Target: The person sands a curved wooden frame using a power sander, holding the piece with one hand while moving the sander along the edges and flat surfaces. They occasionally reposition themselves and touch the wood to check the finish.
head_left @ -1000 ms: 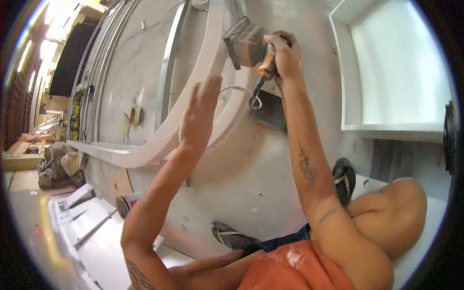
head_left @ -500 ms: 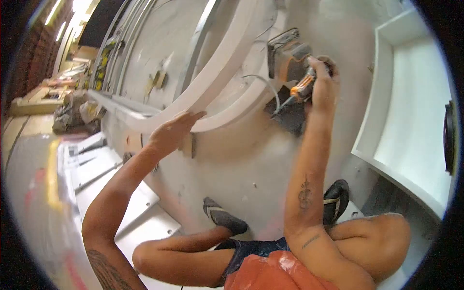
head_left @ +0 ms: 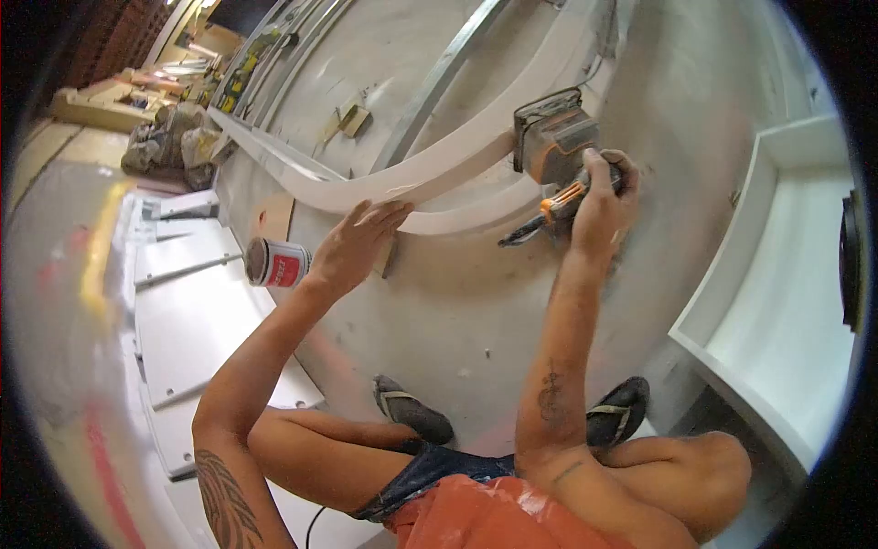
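My right hand (head_left: 604,203) is closed around an orange, grey and black power sander (head_left: 560,151). The sander is tilted, with its flat pad side turned toward a pale curved frame piece (head_left: 457,174) and apparently against its edge. Whether the pad actually touches is hard to see. A black cord end (head_left: 523,234) sticks out of the sander's near side. On the near left stretch of the curved piece lies my left hand (head_left: 357,242), its fingers stretched out and together, gripping nothing. Just left of that wrist stands a small can with a red and white label (head_left: 282,263).
White panels (head_left: 201,311) lie on the left, and a white tray-like box (head_left: 768,284) stands on the right. Metal bars (head_left: 439,87) cross the floor behind the curved piece. A small block (head_left: 355,120) and a stuffed bag (head_left: 169,146) sit farther back.
My right hand has brought the sander lower in view and turned it toward the curved piece. My left hand has shifted right. The can now shows beside my left arm as the view moved.
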`<control>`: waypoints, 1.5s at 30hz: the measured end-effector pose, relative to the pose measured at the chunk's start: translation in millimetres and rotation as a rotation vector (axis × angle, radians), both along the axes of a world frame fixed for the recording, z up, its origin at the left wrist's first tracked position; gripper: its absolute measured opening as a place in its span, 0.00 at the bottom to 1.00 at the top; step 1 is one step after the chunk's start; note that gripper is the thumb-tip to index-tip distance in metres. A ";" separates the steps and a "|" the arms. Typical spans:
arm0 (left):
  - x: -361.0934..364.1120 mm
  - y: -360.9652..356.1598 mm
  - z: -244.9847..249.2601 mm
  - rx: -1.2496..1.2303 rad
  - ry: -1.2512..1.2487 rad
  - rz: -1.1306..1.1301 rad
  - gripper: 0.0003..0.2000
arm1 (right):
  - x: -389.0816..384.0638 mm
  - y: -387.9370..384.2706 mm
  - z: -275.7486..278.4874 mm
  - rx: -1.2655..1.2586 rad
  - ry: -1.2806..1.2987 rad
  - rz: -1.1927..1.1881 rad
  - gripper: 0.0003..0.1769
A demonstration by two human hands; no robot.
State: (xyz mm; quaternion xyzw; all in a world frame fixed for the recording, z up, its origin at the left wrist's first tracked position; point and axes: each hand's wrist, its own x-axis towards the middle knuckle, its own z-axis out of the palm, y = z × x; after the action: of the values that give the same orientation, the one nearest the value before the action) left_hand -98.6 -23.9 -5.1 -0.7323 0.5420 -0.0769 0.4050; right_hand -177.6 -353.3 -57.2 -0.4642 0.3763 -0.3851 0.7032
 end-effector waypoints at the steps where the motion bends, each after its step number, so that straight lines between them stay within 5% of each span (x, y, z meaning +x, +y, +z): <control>1: -8.2 13.3 -3.7 0.017 0.015 0.109 0.36 | 2.2 10.6 -1.0 -0.012 -0.006 0.025 0.13; 2: -19.2 28.8 -4.7 0.009 0.009 0.134 0.36 | 3.7 22.3 -4.4 0.044 -0.044 0.025 0.14; 4: -40.7 59.1 0.0 -0.062 0.150 0.621 0.33 | -1.4 49.4 2.4 0.094 -0.029 0.030 0.14; 7: -56.4 88.7 11.9 -0.210 0.402 0.965 0.30 | -6.6 88.5 12.2 0.137 0.013 -0.052 0.15; 9: -60.8 82.1 22.2 -0.287 0.447 0.897 0.26 | -8.8 108.0 11.4 0.098 0.039 -0.047 0.13; 12: -72.0 28.8 56.9 -0.424 0.651 1.111 0.23 | -14.3 139.0 11.4 -0.213 0.142 -0.084 0.11; 15: -81.0 10.7 50.7 -0.806 0.730 0.974 0.22 | -21.6 167.1 15.7 -0.469 0.174 -0.052 0.11; 17: -85.4 2.1 38.7 -1.097 0.572 0.443 0.29 | -25.0 188.1 20.8 -0.362 -0.121 -0.028 0.10; 21: -96.2 -11.8 10.3 -1.102 0.739 0.328 0.36 | -37.1 204.0 15.7 -0.615 -0.175 0.141 0.12; 27: -91.3 1.0 -42.9 -1.365 0.375 0.306 0.39 | -27.9 238.3 32.4 -0.932 -0.220 0.379 0.12; 34: -71.8 8.9 -67.7 -2.464 0.523 0.268 0.39 | 7.3 273.1 42.4 -1.278 -0.314 0.664 0.15; 38: -47.3 17.0 -77.5 -3.003 0.765 -0.121 0.39 | 27.3 294.6 44.0 -1.417 -0.354 0.889 0.20; 41: -31.6 34.9 -88.0 -3.169 0.906 -0.481 0.39 | 37.3 293.5 43.0 -1.515 -0.433 1.004 0.19; 43: -31.1 69.7 -97.6 -2.830 0.568 0.493 0.40 | 51.4 273.9 44.4 -1.499 -0.498 1.151 0.15; 44: -29.3 68.0 -80.9 -2.832 0.382 0.647 0.34 | 64.5 256.7 47.8 -1.432 -0.491 1.264 0.12; 45: -28.6 70.9 -75.2 -2.860 0.379 0.650 0.34 | 80.0 233.0 54.0 -1.608 -0.478 1.136 0.12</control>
State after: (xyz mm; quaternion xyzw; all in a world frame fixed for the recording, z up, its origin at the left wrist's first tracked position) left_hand -127.3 47.0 -80.3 -0.5858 -0.1327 -0.3468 -0.7204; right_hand -97.6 -120.4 -3.2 -0.8211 -0.4218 -0.2158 0.3184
